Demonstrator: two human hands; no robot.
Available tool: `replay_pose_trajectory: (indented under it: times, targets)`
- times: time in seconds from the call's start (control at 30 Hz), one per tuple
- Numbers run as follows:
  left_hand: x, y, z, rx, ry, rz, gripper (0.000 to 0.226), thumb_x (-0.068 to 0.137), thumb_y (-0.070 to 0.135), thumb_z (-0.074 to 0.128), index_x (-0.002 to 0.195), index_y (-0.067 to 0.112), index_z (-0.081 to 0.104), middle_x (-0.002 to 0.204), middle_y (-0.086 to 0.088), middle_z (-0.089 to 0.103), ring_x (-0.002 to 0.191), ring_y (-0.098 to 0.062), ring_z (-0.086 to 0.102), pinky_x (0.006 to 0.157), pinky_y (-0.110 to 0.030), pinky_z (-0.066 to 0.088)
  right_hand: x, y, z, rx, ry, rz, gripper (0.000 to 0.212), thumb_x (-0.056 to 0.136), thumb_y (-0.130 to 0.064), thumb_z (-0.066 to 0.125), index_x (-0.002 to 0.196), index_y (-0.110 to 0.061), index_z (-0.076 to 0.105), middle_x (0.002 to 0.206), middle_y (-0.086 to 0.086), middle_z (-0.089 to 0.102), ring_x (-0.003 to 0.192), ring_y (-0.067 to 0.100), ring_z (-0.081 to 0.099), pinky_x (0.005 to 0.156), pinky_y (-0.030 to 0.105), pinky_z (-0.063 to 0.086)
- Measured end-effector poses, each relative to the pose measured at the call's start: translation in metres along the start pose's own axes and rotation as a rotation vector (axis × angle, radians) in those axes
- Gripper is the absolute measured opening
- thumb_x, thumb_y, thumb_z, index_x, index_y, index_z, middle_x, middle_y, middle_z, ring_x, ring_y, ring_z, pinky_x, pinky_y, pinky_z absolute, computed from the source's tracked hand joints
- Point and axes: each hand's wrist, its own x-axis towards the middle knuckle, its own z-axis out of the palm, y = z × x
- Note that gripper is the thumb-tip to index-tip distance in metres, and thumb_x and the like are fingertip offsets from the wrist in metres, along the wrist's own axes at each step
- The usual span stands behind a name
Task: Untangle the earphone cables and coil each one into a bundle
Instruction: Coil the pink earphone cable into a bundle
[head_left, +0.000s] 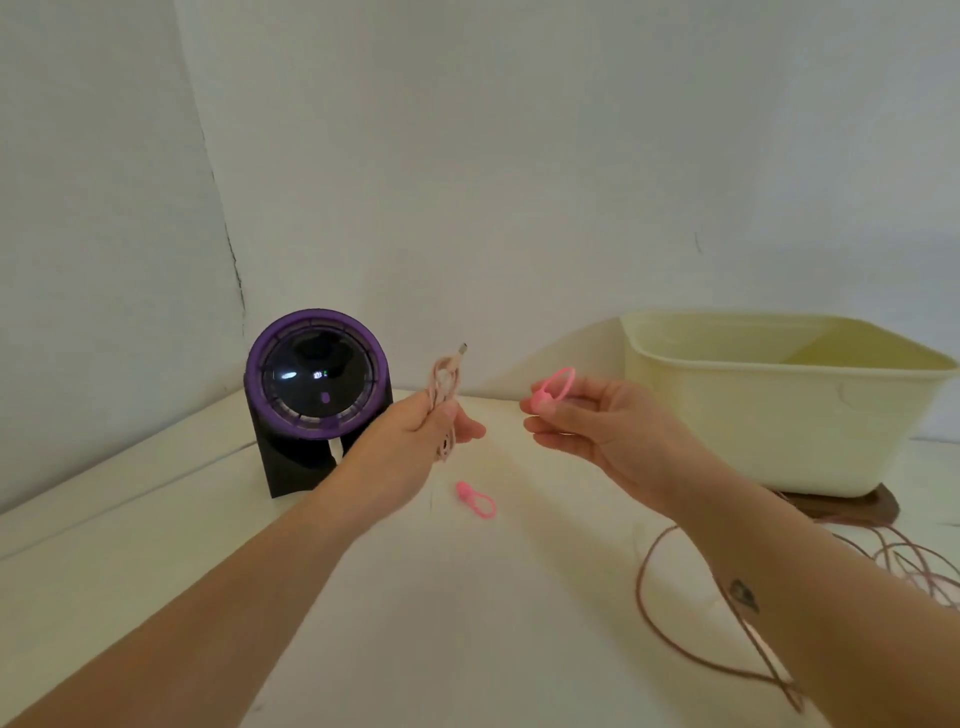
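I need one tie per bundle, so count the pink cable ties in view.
2. One pink cable tie is pinched in the right hand, held above the table; the other lies on the table below the left hand. More may be inside the tub.

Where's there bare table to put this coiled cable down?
Bare table lies in front of the purple device, left of the pink tie. The right side is crowded: loose cables sprawl under the right forearm, before the cream tub.
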Motion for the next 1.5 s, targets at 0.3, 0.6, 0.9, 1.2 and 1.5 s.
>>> replay_pose_trajectory:
  times: [0.3,0.6,0.9,1.2,1.5]
  targets:
    - [0.016,0.099,0.058,-0.554,-0.171,0.086,0.027,0.101,0.018,0.038,0.087,0.008,0.059,0.084,-0.007,0.067,0.069,-0.013,0.066,0.07,-0.028,0.058,-0.02,-0.068,-0.037,-0.391,0.063,-0.362,0.015,0.086,-0.009,0.063,0.093,-0.019,0.072,0.095,0.0,0.075,0.089,0.021,0.07,0.088,0.037,0.054]
    - [0.038,0.136,0.117,-0.371,-0.142,0.334,0.03,0.1,0.021,0.039,0.084,0.016,0.063,0.084,-0.003,0.07,0.079,-0.011,0.067,0.085,-0.033,0.055,-0.034,-0.099,-0.087,-0.465,0.238,-0.495,0.015,0.084,-0.004,0.065,0.093,-0.013,0.072,0.082,-0.003,0.075,0.076,0.005,0.07,0.074,0.017,0.055]
    - [0.035,0.121,0.121,-0.216,-0.03,0.404,0.03,0.1,0.028,0.039,0.086,0.02,0.064,0.091,-0.01,0.07,0.088,-0.02,0.067,0.091,-0.046,0.052,-0.032,-0.094,-0.079,-0.673,0.269,-0.51,0.014,0.086,-0.006,0.065,0.094,-0.014,0.073,0.082,-0.005,0.075,0.076,0.003,0.07,0.08,0.022,0.056]
    - [0.031,0.118,0.134,-0.296,0.037,0.423,0.031,0.095,0.038,0.04,0.091,0.022,0.066,0.089,-0.004,0.069,0.09,-0.02,0.066,0.09,-0.048,0.051,-0.037,-0.093,-0.077,-0.708,0.373,-0.549,0.011,0.085,-0.01,0.068,0.093,-0.015,0.074,0.077,-0.007,0.074,0.073,0.002,0.07,0.076,0.017,0.054]
    - [0.032,0.113,0.142,-0.344,0.092,0.43,0.029,0.099,0.031,0.041,0.092,0.013,0.063,0.077,0.003,0.064,0.084,-0.015,0.066,0.089,-0.046,0.052,-0.036,-0.092,-0.075,-0.622,0.407,-0.534,0.014,0.08,-0.024,0.073,0.087,-0.012,0.073,0.07,-0.004,0.074,0.066,0.002,0.069,0.064,0.008,0.048]
